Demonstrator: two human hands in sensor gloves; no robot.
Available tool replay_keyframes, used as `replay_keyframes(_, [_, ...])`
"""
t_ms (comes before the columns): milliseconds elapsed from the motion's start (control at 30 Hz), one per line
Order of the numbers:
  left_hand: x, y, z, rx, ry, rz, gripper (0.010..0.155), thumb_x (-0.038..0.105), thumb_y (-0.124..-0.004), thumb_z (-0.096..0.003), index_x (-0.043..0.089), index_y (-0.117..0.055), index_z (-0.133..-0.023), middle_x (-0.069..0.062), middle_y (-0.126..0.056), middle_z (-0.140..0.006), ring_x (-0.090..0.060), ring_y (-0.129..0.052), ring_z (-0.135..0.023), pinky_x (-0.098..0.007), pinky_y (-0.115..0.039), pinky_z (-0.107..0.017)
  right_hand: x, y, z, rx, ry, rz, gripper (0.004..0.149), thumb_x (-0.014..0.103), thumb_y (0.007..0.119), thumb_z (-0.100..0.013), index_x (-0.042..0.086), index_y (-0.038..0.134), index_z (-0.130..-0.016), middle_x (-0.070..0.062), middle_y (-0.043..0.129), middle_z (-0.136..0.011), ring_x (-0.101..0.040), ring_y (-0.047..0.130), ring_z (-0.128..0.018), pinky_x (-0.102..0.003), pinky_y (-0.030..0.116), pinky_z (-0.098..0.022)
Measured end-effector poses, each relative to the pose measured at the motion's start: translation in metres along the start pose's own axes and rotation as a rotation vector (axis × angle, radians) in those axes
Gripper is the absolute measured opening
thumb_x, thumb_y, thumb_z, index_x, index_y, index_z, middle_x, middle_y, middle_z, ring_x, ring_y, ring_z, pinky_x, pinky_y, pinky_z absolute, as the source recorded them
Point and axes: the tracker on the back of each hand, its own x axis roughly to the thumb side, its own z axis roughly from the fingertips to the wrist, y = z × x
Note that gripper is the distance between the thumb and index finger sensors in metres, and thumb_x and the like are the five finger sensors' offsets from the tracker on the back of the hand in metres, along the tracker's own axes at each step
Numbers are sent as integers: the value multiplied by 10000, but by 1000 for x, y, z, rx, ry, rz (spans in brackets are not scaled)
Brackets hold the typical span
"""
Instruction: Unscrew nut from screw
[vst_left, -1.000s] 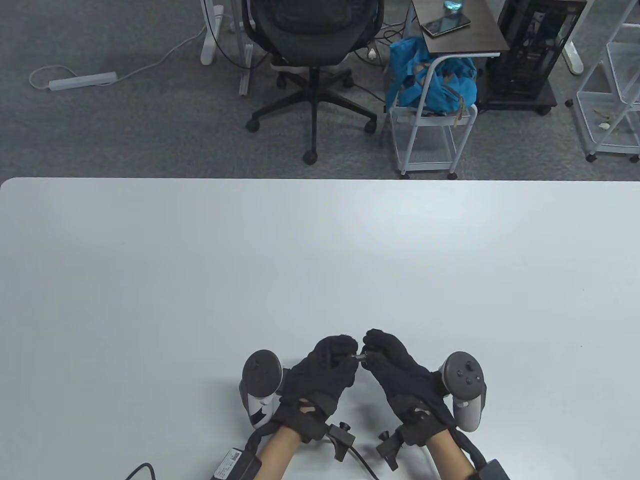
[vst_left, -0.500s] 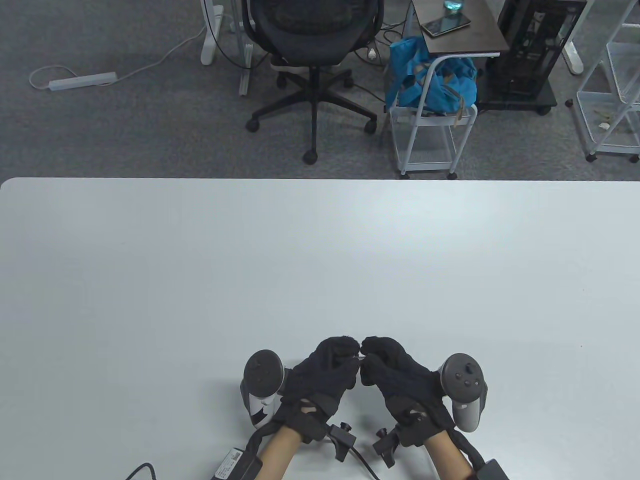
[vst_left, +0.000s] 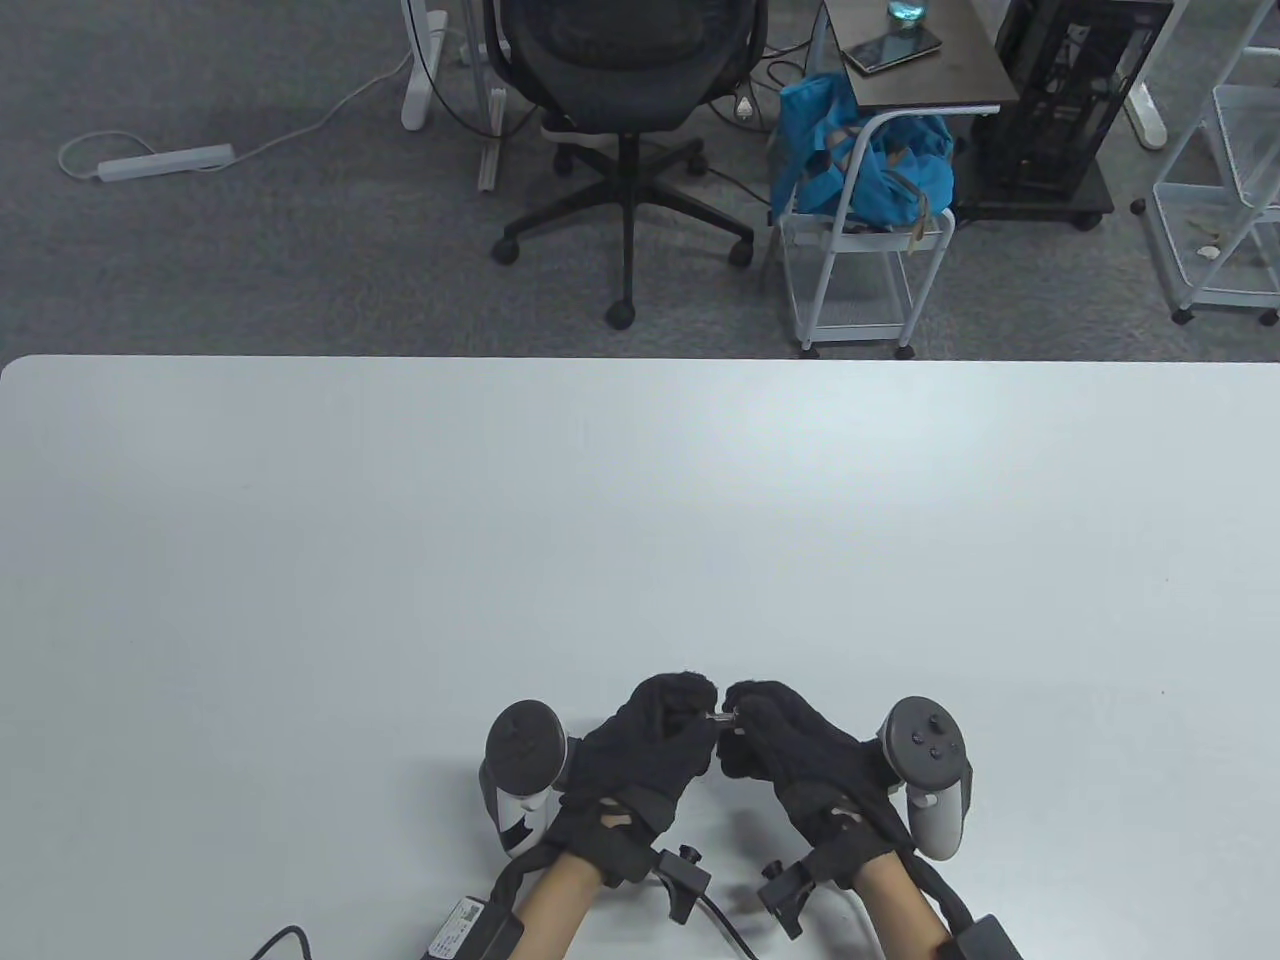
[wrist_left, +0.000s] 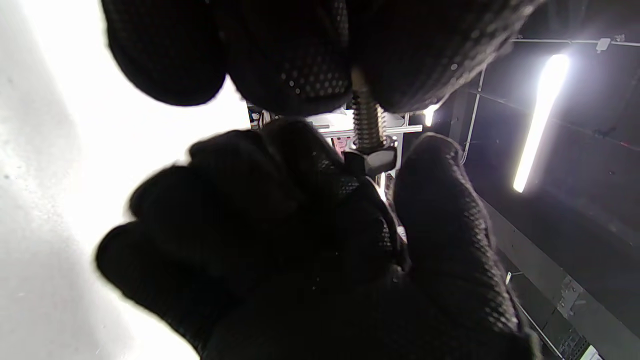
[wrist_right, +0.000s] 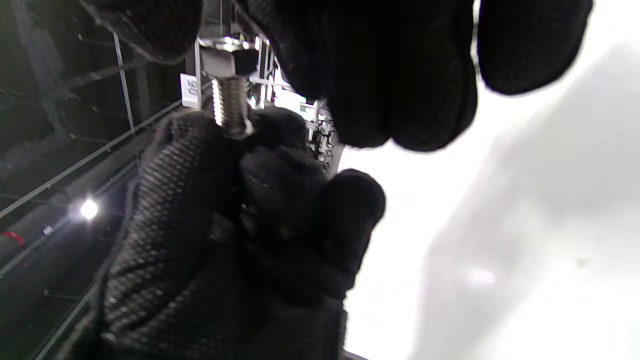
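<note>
A small steel screw (vst_left: 721, 716) lies level between my two black-gloved hands, just above the table's near edge. My left hand (vst_left: 692, 706) grips one end of it, and the threaded shaft (wrist_left: 367, 125) comes out from between its fingertips. My right hand (vst_left: 745, 712) pinches the dark hex nut (wrist_left: 372, 161) on the shaft between thumb and finger. In the right wrist view the nut (wrist_right: 225, 54) sits under my right fingertips, and the shaft (wrist_right: 229, 112) runs down into the left hand's fingers (wrist_right: 200, 165). The screw's head is hidden.
The white table (vst_left: 640, 520) stretches away beyond the hands. A tracker rides on each hand, the left one (vst_left: 522, 775) and the right one (vst_left: 928, 770). Cables and a small box (vst_left: 465, 925) lie by the left forearm. An office chair (vst_left: 625, 130) stands beyond the far edge.
My right hand has twisted at the wrist and shifted a little on the nut. A short bit of screw shows between the fingertips again. The left hand has stayed still.
</note>
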Motion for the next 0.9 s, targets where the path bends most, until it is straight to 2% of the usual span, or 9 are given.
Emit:
replay_keyframes(33, [0, 0, 0, -3, 0, -6, 479, 371, -888, -469, 261, -781, -922, -143, -884, -839, -155, -981, -461, -507, -857, -479, 1, 1, 0, -2, -2, 0, 639, 549, 630, -577, 8, 812, -865, -100, 994, -535, -343, 996, -388, -615, 796, -438])
replay_keyframes(67, [0, 0, 0, -2, 1, -11, 479, 374, -885, -470, 261, -780, -923, -141, -885, -838, -154, -981, -458, -506, -858, -478, 3, 2, 1, -8, -17, -19, 607, 515, 642, -580, 4, 803, -864, -85, 986, -525, -329, 991, -379, -608, 799, -442])
replay_keyframes(233, [-1, 0, 0, 2, 20, -2, 484, 385, -865, -477, 247, -772, -931, -148, -889, -829, -152, -980, -445, -503, -861, -469, 12, 4, 1, -16, -96, 34, 559, 411, 717, -568, 23, 698, -970, -87, 935, -641, -326, 962, -498, -610, 773, -511])
replay_keyframes(300, [-1, 0, 0, 11, 25, -1, 490, 387, -863, -475, 241, -773, -934, -150, -891, -826, -151, -980, -440, -503, -862, -466, 15, 5, 2, -22, -119, 43, 531, 368, 746, -560, 82, 683, -1002, -122, 912, -699, -342, 941, -561, -617, 757, -539])
replay_keyframes(567, [-1, 0, 0, 13, 30, 2, 491, 398, -862, -475, 230, -783, -929, -145, -903, -811, -145, -985, -424, -497, -868, -455, 17, 3, 4, -75, -155, 84, 480, 369, 735, -558, 134, 740, -976, -136, 901, -736, -358, 934, -593, -619, 751, -546])
replay_keyframes(667, [-2, 2, 1, 31, 38, 29, 489, 396, -863, -476, 230, -782, -930, -144, -902, -814, -146, -985, -426, -498, -868, -456, 17, 3, 3, 0, -128, 35, 578, 330, 783, -550, 138, 607, -1066, -181, 746, -939, -427, 821, -764, -672, 672, -594])
replay_keyframes(733, [-2, 2, 1, 31, 42, 23, 487, 390, -866, -475, 235, -782, -929, -145, -899, -821, -148, -985, -433, -499, -866, -460, 13, 3, 2, 29, -75, 35, 707, 425, 767, -560, 96, 488, -1120, -227, 653, -1019, -470, 761, -821, -688, 632, -606])
replay_keyframes(800, [-2, 2, 1, 25, 37, 12, 483, 382, -875, -472, 244, -786, -926, -145, -896, -827, -150, -985, -440, -500, -865, -464, 6, 2, 3, -23, -51, 35, 739, 539, 689, -574, 49, 528, -1102, -255, 716, -971, -491, 801, -769, -687, 653, -570])
replay_keyframes(900, [0, 0, 1, 10, 21, -5, 478, 375, -884, -469, 260, -788, -922, -142, -893, -839, -147, -985, -448, -500, -865, -470, 3, 1, 2, -24, -8, 21, 673, 557, 647, -572, 2, 754, -939, -180, 943, -693, -425, 953, -527, -660, 741, -478])
